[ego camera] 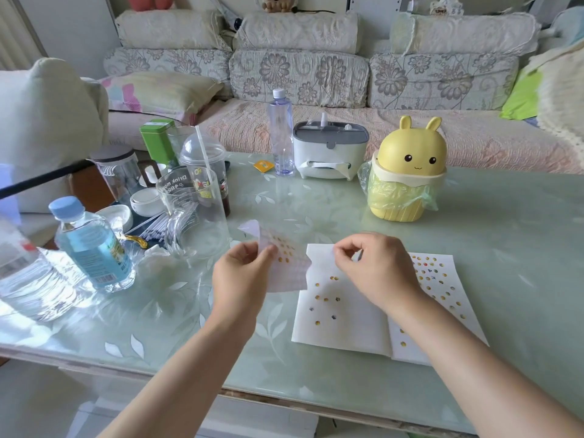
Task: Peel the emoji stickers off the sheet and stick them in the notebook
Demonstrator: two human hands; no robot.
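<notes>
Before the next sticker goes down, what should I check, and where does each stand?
1. Sticker sheet pinched in the left hand, lifted off the table: ok.
2. Stickers left on the sheet: ok, several yellow ones show.
3. Notebook open and flat: ok.
4. Bare space on its left page: ok.
5. A peeled sticker in the right hand grip: cannot tell; the fingertips are pinched together, but anything between them is too small to see.

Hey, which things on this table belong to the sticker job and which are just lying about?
Job: sticker sheet, in the left hand; open notebook.
Lying about: bunny bin, blue-capped bottle, glass mug, green tin.
</notes>
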